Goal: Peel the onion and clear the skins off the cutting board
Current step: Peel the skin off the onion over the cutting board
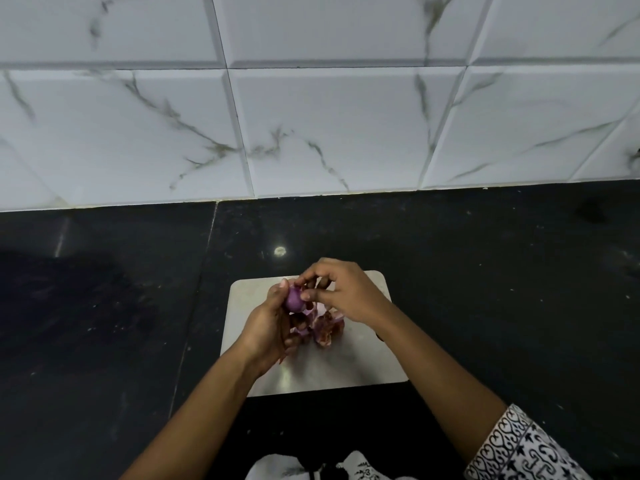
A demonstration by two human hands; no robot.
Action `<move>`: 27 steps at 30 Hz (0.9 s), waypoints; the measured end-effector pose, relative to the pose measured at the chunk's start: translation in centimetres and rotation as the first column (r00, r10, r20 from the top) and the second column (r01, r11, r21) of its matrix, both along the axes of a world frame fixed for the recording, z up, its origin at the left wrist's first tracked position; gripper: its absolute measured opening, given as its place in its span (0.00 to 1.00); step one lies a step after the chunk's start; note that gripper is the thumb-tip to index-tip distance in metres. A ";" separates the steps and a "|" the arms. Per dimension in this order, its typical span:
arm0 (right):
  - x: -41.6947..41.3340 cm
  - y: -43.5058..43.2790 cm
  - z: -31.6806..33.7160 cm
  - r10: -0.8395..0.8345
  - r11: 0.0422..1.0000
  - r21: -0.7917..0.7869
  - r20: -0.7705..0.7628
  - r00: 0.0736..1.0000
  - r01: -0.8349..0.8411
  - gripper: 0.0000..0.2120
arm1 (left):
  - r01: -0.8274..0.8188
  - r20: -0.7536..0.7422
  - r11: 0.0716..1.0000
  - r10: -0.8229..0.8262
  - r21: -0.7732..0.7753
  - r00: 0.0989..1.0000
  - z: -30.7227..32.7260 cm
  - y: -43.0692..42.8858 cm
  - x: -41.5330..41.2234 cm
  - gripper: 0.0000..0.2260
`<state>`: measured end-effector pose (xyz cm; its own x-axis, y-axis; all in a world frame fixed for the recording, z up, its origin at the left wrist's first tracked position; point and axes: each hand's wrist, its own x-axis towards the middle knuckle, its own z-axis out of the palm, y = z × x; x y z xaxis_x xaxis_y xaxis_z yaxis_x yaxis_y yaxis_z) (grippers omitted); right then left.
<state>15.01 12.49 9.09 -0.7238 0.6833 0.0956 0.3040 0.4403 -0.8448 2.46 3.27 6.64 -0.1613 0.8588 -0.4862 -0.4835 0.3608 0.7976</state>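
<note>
Head view, as I read it from here: the pale cutting board lies flat on the dark table, its near edge close to the person's body and its far edge well short of the marbled tile wall. I see broad bare table to the left and right of the board, and a wide strip between the board and the wall; a seam in the table runs just left of the board. Both hands meet over the far half of the board. The left hand comes in from the lower left, palm turned inward, fingers curled round the purple onion and holding it clear above the board. The right hand reaches across from the right, wrist bent, with thumb and forefinger pinching at the onion's upper end; whether a strip of peel sits between them I cannot tell. A loose heap of reddish skins lies on the board just below the hands. A patterned sleeve covers the right forearm.
</note>
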 end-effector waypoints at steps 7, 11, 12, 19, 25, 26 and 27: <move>0.2 0.5 0.3 -0.037 0.937 0.348 0.204 0.978 -0.037 0.03 | 0.010 -0.005 1.000 -0.010 0.000 1.000 0.7 -0.6 1.1 0.13; 0.9 1.5 -0.6 -0.116 0.966 0.256 0.504 0.856 -0.019 0.08 | -0.065 0.182 0.998 0.066 -0.012 0.981 1.4 -0.6 0.9 0.10; 1.0 1.4 -0.7 -0.066 0.975 0.211 0.563 0.824 -0.065 0.11 | -0.096 0.246 0.995 0.098 -0.021 0.964 1.5 -0.6 0.7 0.10; 1.6 -0.1 1.1 -0.336 0.932 0.194 0.153 0.929 0.305 0.08 | -0.185 0.473 0.982 0.177 -0.029 0.863 0.7 -0.6 -1.3 0.12; 0.0 -2.2 -0.7 -0.249 0.969 0.121 0.481 0.841 0.218 0.16 | -0.247 0.380 0.969 0.226 0.007 0.897 0.3 -0.1 -1.9 0.04; 0.1 -2.2 -0.4 -0.262 0.962 0.055 0.456 0.850 0.267 0.18 | -0.263 0.291 0.963 0.238 0.050 0.927 0.2 -0.1 -1.8 0.04; 0.3 -2.0 0.1 -0.315 0.942 0.022 0.400 0.861 0.334 0.19 | -0.273 0.155 0.956 0.256 0.104 0.954 0.1 -0.2 -1.8 0.08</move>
<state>15.34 10.48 9.16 -0.4316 0.8825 -0.1866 0.7332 0.2227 -0.6425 0.68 3.10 6.69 -0.3292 0.8489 -0.4135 -0.6570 0.1087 0.7460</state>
